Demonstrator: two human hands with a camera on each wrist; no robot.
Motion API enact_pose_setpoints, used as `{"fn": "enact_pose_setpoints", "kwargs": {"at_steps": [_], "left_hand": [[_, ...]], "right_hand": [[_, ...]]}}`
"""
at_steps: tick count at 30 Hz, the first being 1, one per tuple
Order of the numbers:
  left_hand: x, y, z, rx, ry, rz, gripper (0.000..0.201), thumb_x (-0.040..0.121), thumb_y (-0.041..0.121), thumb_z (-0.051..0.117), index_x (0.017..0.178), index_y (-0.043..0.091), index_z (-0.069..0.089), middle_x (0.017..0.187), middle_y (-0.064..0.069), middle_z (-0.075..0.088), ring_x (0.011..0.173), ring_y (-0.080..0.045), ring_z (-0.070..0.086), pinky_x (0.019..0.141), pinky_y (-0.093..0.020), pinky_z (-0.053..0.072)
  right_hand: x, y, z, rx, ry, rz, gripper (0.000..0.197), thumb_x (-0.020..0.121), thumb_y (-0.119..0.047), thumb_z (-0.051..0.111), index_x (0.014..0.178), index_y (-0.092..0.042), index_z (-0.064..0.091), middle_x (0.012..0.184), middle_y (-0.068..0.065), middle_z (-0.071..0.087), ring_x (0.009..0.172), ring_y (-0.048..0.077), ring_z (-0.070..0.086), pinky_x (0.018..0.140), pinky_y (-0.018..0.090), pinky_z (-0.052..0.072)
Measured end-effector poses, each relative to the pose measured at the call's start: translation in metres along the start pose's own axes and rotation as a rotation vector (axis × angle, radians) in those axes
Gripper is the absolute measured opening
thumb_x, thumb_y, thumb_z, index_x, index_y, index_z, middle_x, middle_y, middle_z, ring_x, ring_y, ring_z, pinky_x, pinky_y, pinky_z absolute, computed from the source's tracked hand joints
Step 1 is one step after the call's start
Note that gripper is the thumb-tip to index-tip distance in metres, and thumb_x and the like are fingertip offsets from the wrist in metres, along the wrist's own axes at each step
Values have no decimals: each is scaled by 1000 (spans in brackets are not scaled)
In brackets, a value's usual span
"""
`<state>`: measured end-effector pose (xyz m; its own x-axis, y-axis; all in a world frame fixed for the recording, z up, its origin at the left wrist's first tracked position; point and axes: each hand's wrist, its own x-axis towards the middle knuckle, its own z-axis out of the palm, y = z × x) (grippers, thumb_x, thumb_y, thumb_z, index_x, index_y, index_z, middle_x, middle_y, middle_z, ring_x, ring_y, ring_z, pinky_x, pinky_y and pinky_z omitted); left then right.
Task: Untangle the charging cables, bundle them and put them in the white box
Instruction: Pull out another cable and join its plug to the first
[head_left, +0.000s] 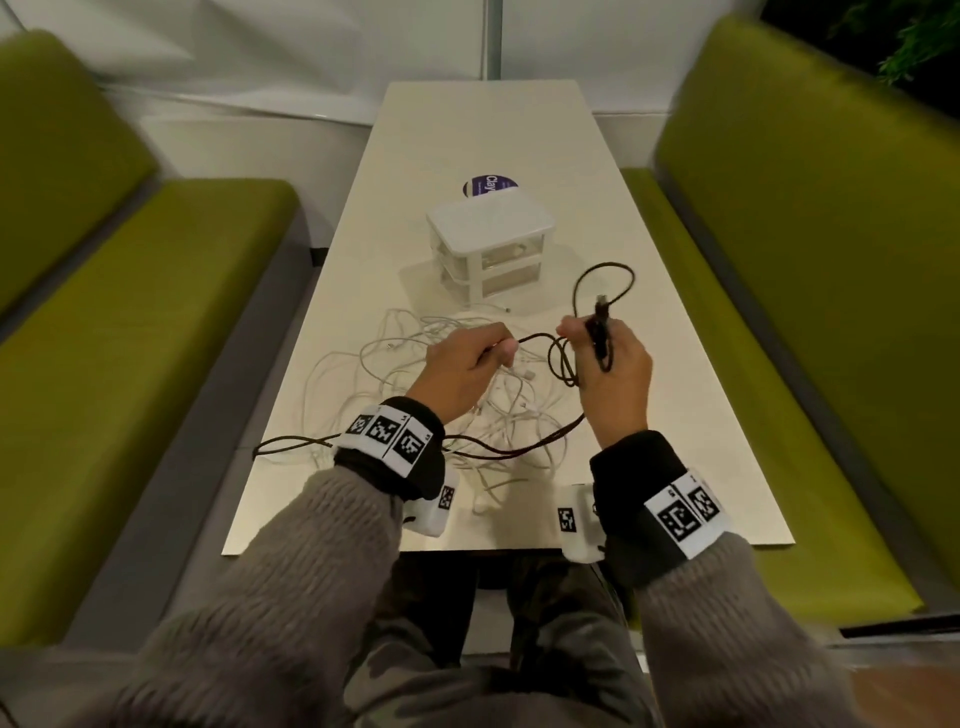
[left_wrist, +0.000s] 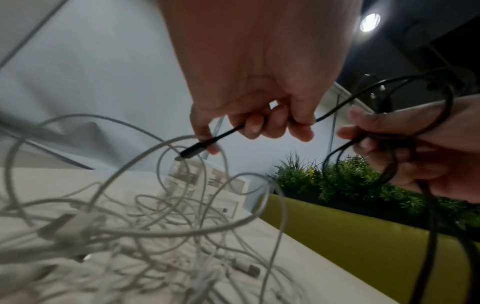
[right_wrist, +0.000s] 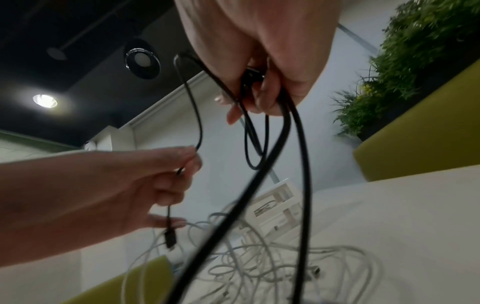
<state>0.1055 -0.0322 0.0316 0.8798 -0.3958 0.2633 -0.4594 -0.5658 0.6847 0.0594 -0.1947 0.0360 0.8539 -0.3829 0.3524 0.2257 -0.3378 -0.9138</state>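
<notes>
Above a tangle of white cables on the table, both hands work a black cable. My left hand pinches it just behind its plug end, which hangs below the fingers. Coiled loops of the same cable are gripped by my right hand, and a USB plug sticks up from that fist. The rest of the black cable trails back under my left wrist to the table's near left edge. Just beyond the hands stands the white box, a small drawer unit with its lid on.
The narrow cream table runs away from me between two green benches. A round purple sticker lies behind the box. Plants stand behind the right bench, and a white wall closes the far end.
</notes>
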Motion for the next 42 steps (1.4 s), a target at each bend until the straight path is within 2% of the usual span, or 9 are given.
{"fn": "enact_pose_setpoints", "kwargs": {"at_steps": [5, 11, 16, 21, 28, 32, 37, 40, 42], "left_hand": [[5, 10, 5, 132, 71, 104, 37, 90, 43, 37, 79, 17, 61, 61, 9, 48, 69, -18, 44, 74, -40, 43], [5, 1, 8, 246, 200, 321, 31, 89, 37, 47, 81, 13, 66, 71, -1, 51, 74, -6, 25, 67, -33, 35], [4, -3, 7, 250, 109, 369, 33, 86, 36, 50, 81, 9, 67, 71, -3, 51, 75, -12, 34, 69, -30, 38], [3, -7, -5, 108, -70, 139, 21, 91, 26, 57, 82, 8, 62, 74, 7, 50, 77, -13, 42, 69, -9, 31], [-1, -15, -16, -146, -89, -93, 26, 98, 22, 42, 79, 18, 59, 71, 7, 60, 72, -3, 54, 75, -21, 41], [-3, -8, -38, -302, 51, -120, 25, 95, 24, 43, 79, 18, 61, 71, -4, 54, 64, -9, 48, 72, -26, 43], [-22, -26, -90, -441, 425, -330, 21, 83, 15, 45, 63, 17, 52, 55, 13, 46, 55, -3, 43, 69, -31, 46], [-27, -34, -101, -397, 547, -456, 26, 84, 10, 44, 61, 18, 53, 63, 4, 50, 64, -13, 45, 67, -30, 45], [-27, -43, -100, -126, 550, -530, 21, 86, 13, 46, 76, 18, 64, 85, -3, 64, 82, -21, 54, 74, -32, 44]], "right_hand": [[-3, -6, 6, 68, -134, 101, 36, 93, -38, 59, 85, -5, 71, 68, 13, 64, 60, 25, 54, 59, 36, 41], [4, -5, -12, 319, -330, 501, 43, 92, -38, 59, 97, 3, 71, 66, 2, 56, 48, 6, 32, 41, 15, 24], [8, -8, -19, 163, -454, 563, 29, 81, -32, 74, 86, -3, 75, 59, -3, 58, 48, 6, 35, 40, 15, 26], [15, -12, -27, 39, -375, 429, 18, 80, -16, 73, 82, 2, 74, 63, 3, 55, 53, 8, 43, 44, 16, 32], [18, -9, -26, 166, -109, 393, 13, 88, -20, 66, 91, -8, 72, 68, -6, 56, 61, 4, 47, 52, 15, 36], [16, -2, -27, 230, -29, 404, 16, 93, -23, 61, 87, -14, 73, 69, -6, 55, 56, 5, 40, 51, 18, 32], [18, 2, -42, 334, 12, 388, 23, 97, -25, 55, 80, -17, 69, 68, -7, 57, 56, 2, 42, 50, 16, 33], [12, -4, -30, 367, -20, 391, 24, 98, -25, 54, 80, -17, 68, 65, -7, 52, 56, 2, 40, 49, 15, 32], [8, -10, -22, 380, -43, 389, 24, 98, -24, 54, 79, -17, 68, 65, -7, 50, 56, 3, 40, 49, 15, 31]]}}
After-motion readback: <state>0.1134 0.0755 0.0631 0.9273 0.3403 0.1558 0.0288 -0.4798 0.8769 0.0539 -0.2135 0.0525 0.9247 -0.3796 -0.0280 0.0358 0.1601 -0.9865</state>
